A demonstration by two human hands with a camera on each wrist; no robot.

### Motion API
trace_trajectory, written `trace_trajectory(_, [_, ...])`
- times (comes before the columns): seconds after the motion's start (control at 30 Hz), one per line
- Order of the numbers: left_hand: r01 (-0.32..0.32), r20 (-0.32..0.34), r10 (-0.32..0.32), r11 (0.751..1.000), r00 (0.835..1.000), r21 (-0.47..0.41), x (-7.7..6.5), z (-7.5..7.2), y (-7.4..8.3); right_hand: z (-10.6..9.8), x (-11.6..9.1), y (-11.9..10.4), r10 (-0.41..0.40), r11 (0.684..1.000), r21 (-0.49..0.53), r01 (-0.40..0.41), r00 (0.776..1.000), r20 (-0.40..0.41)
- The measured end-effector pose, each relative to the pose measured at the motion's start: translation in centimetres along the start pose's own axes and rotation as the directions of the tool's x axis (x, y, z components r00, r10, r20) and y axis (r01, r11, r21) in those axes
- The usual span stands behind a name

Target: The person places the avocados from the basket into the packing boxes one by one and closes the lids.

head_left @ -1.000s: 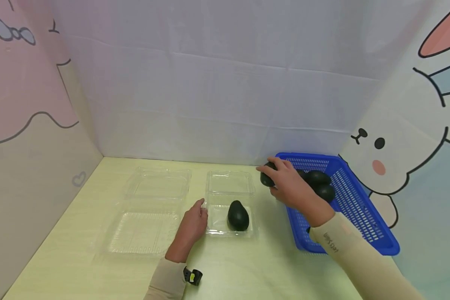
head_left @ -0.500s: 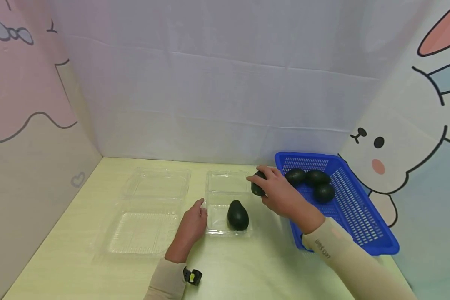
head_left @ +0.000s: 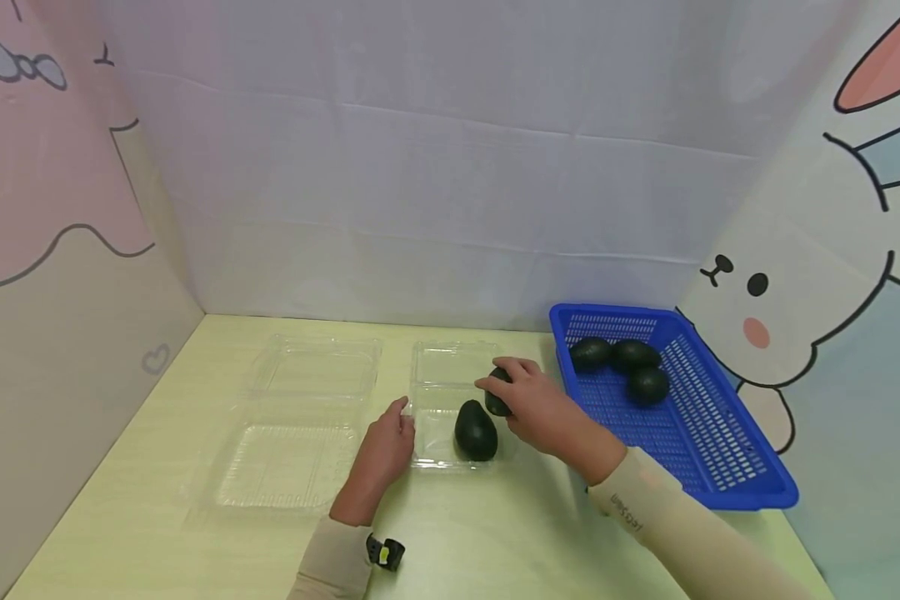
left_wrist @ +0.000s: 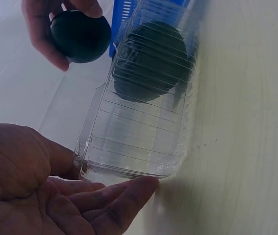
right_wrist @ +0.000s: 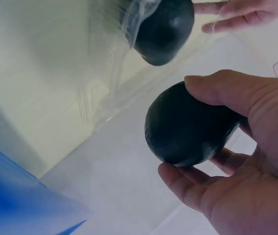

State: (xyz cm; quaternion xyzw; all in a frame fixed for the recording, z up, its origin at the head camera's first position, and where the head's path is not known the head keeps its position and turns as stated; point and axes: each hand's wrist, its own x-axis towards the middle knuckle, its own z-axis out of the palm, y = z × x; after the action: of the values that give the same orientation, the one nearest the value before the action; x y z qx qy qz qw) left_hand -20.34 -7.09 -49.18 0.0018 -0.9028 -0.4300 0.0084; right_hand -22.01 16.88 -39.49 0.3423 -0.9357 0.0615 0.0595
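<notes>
My right hand [head_left: 543, 408] grips a dark green avocado [right_wrist: 192, 127] between thumb and fingers, above the right side of a small clear plastic clamshell box [head_left: 437, 425]. The box stands with its lid folded back. Inside its base lies another avocado [head_left: 476, 432], toward the right side. At the box's left edge, my left hand [head_left: 384, 446] holds the rim; the left wrist view shows the thumb at the rim and fingers [left_wrist: 124, 200] along the outer wall. The held avocado is partly covered by my fingers in the head view.
A blue perforated basket [head_left: 727, 442] stands at the right with several avocados [head_left: 636, 356] toward its back. To the left lies a larger clear clamshell box [head_left: 285, 467], unfolded, with nothing visible in it. A white cloth wall [head_left: 450, 208] rises behind the table.
My right hand has carried the avocado left and toward me, from beside the basket's rim to the small box. The left hand has stayed at the box's edge.
</notes>
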Motion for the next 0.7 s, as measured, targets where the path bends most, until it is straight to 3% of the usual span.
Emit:
trace_trajectory(0.37, [-0.004,-0.002,0.004,1.0,1.0,-0.005,0.0,-0.1,0.0,1.9,-0.4,-0.6,0.02,1.0,0.021,-0.021,0.999,0.039])
trace_trajectory(0.7, [-0.009,0.001,0.009,1.0,1.0,-0.009,0.0,-0.1,0.1,3.0,-0.7,-0.7,0.017,0.998,0.058,-0.017,1.0,0.01])
